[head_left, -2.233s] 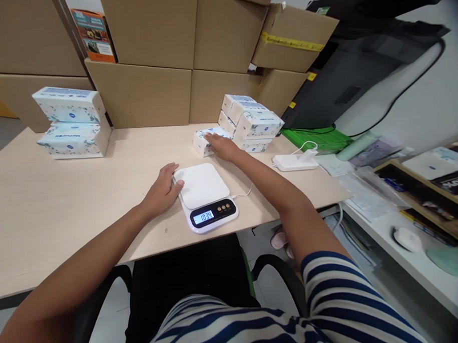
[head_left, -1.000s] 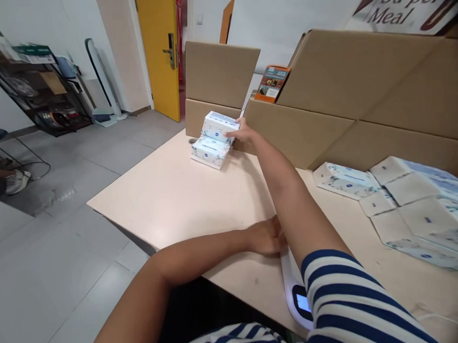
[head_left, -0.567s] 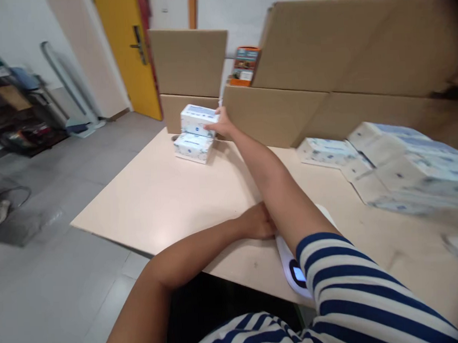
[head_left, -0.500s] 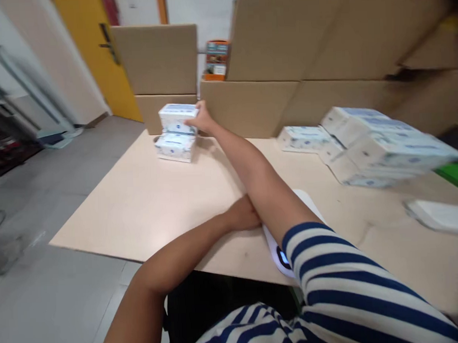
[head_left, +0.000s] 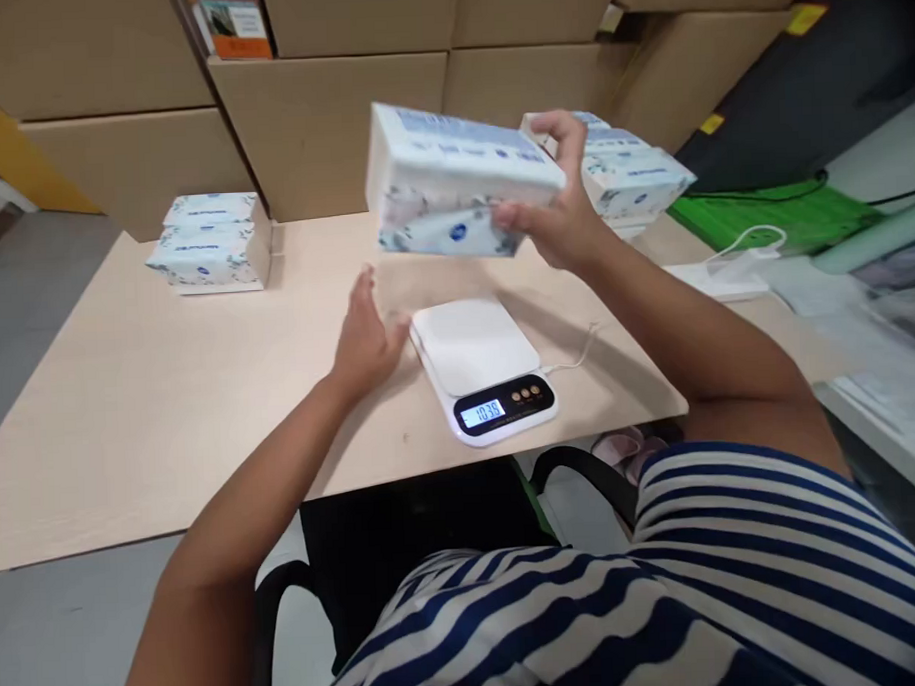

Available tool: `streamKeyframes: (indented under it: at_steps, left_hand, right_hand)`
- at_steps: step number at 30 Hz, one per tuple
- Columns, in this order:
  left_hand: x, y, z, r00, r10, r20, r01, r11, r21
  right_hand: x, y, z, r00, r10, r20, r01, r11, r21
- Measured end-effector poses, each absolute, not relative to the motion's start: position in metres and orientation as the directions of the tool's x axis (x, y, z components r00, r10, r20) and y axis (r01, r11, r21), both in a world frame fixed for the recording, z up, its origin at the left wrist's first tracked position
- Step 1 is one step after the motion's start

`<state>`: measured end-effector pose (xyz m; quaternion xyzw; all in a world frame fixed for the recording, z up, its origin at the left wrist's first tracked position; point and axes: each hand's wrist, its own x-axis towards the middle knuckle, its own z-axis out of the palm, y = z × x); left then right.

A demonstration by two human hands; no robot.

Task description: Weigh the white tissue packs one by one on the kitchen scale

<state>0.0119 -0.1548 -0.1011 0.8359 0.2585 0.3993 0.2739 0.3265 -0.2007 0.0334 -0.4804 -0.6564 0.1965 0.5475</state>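
My right hand (head_left: 561,194) grips the right end of a white and blue tissue pack (head_left: 459,183), fingers on top and thumb along the front. The pack hangs tilted in the air, above and behind a white digital scale (head_left: 477,347). On the scale's lit display (head_left: 482,414) the digits look like 103.8. Beside the scale's left edge is my left hand (head_left: 368,336), holding nothing, its fingers apart and the thumb close to the scale. At the left of the table stand stacked tissue packs (head_left: 210,257).
More tissue packs (head_left: 636,177) are piled at the back right, partly hidden by my right hand. Cardboard boxes (head_left: 330,137) line the table's back edge. A thin cable (head_left: 578,359) leaves the scale's right side. Further right lie a white power strip (head_left: 725,279) and a green surface (head_left: 783,217).
The view has swung right and down. My right hand has gone from the left stack to above the scale and now holds a tissue pack. My left hand shows open beside the scale.
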Motion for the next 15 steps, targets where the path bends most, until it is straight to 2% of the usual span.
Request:
streamKeyframes:
  at_steps: [2, 4, 8, 15]
  left_hand:
    - [0.010, -0.143, -0.104, 0.457, 0.659, 0.597, 0.252, -0.740, 0.624]
    - [0.010, -0.138, -0.107, 0.416, 0.677, 0.607, 0.277, -0.730, 0.625]
    - [0.011, -0.139, -0.110, 0.409, 0.719, 0.563, 0.305, -0.689, 0.658]
    - [0.006, -0.134, -0.108, 0.452, 0.714, 0.535, 0.332, -0.691, 0.642]
  right_hand:
    - [0.344, -0.242, 0.004, 0.142, 0.836, 0.531, 0.413, 0.437, -0.799]
    - [0.348, -0.266, -0.020, 0.162, 0.845, 0.510, 0.433, 0.404, -0.806]
    - [0.338, -0.284, -0.049, 0.077, 0.873, 0.482, 0.442, 0.403, -0.801]
    - [0.333, -0.298, -0.057, -0.043, 0.936, 0.349, 0.286, 0.346, -0.893]
